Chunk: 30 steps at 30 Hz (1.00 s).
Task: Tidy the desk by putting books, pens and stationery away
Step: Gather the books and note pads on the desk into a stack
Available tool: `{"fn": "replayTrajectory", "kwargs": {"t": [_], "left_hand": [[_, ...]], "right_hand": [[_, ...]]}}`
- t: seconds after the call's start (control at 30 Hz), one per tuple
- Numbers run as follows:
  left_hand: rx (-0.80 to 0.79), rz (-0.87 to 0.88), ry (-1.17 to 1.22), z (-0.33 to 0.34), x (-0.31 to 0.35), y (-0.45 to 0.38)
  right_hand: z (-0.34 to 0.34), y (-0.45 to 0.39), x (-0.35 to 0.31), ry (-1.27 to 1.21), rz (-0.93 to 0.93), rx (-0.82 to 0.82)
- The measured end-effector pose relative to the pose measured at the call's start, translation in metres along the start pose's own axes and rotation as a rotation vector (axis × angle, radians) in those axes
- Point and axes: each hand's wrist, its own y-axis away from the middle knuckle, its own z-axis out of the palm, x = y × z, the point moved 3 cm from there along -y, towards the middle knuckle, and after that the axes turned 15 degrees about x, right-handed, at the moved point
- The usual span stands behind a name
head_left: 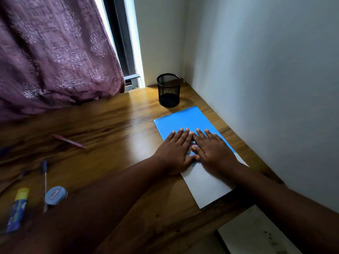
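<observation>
Two flat hands [194, 151] — glossy blue book [185, 120].

Wooden desk [113, 125] — book [185, 120], mesh cup [169, 90], pens [44, 180], glue stick [17, 209]

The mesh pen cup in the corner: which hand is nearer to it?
Left, narrowly. The left hand lies flat on the blue book, more directly below the pen cup; the right hand lies flat beside it, further toward the wall.

Home study corner: wooden desk [113, 125], purple curtain [55, 52], window.
</observation>
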Motion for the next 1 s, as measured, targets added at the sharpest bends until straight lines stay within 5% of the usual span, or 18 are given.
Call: {"fn": "replayTrajectory", "kwargs": {"t": [0.2,0.43,0.6,0.8,1.0], "left_hand": [[0.100,-0.037,-0.031,-0.036,-0.012,0.025],[0.229,-0.181,-0.108,-0.114,-0.112,0.152],[0.274,-0.371,-0.127,-0.157,-0.195,0.276],[0.155,-0.675,-0.243,-0.183,-0.317,0.435],[0.127,-1.097,-0.166,-0.197,-0.431,0.550]], "right_hand": [[-0.029,-0.016,-0.047,0.057,-0.031,0.070],[-0.032,-0.041,-0.217,-0.061,-0.316,0.144],[-0.007,-0.040,-0.372,-0.169,-0.502,0.140],[0.069,-0.046,-0.555,-0.132,-0.734,-0.083],[0.100,-0.033,-0.675,-0.124,-0.715,-0.162]]}}
